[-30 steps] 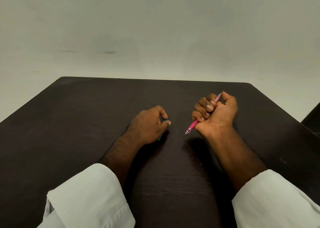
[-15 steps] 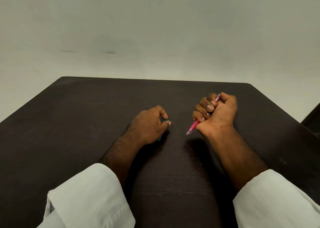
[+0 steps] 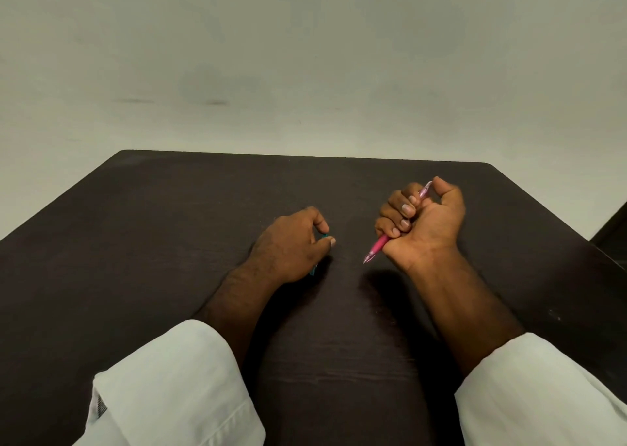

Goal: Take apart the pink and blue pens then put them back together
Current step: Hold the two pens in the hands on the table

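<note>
My right hand (image 3: 425, 223) grips the pink pen (image 3: 376, 249) in a fist, palm turned toward me. The pen's tip points down-left toward the table and its clear top end pokes out near my thumb. My left hand (image 3: 290, 245) rests on the dark table (image 3: 169, 242) with its fingers curled around the blue pen (image 3: 314, 269). Only small teal bits of that pen show, one at the thumb tip and one below the palm. The two hands are a short gap apart.
The dark wooden table runs to a far edge ahead and a right edge at the side. A plain pale wall stands behind it. White sleeves (image 3: 176, 388) cover both forearms near the bottom of the view.
My right hand has shifted very slightly, with the thumb lifted a little off the pink pen's top. My left hand stays as it was.
</note>
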